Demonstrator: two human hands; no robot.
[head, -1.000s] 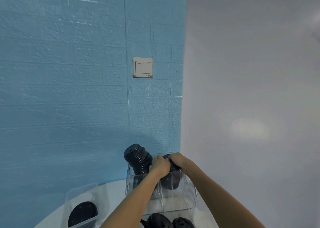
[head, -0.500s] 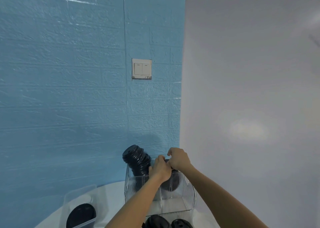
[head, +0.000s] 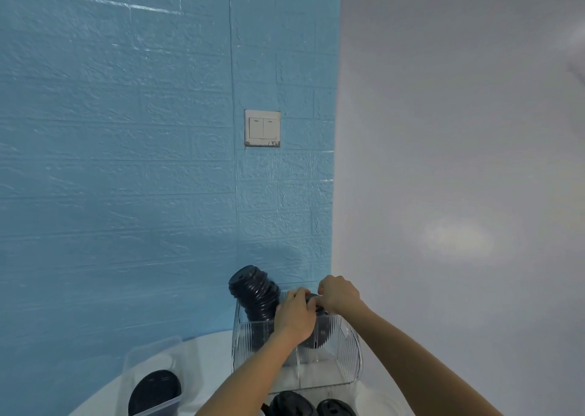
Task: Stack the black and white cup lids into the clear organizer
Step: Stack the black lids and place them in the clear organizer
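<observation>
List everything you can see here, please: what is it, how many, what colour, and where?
organizer: one, clear, ribbed, on the table by the wall corner.
lid stack: one, black, leaning out of the organizer's left compartment.
held lids: black, count unclear, in the right compartment under the hands.
loose lids: at least two, black, in front of the organizer.
tub: one, clear, left, with a black lid inside.
table: one, white.
switch: one, white, on the blue wall.
left hand: grip on held lids.
right hand: grip on held lids.

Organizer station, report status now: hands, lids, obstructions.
Left hand and right hand both gripping black lids at the clear organizer right slot. Leaning lid stack fills left slot. Loose lids wait in front. Nothing blocking.
</observation>
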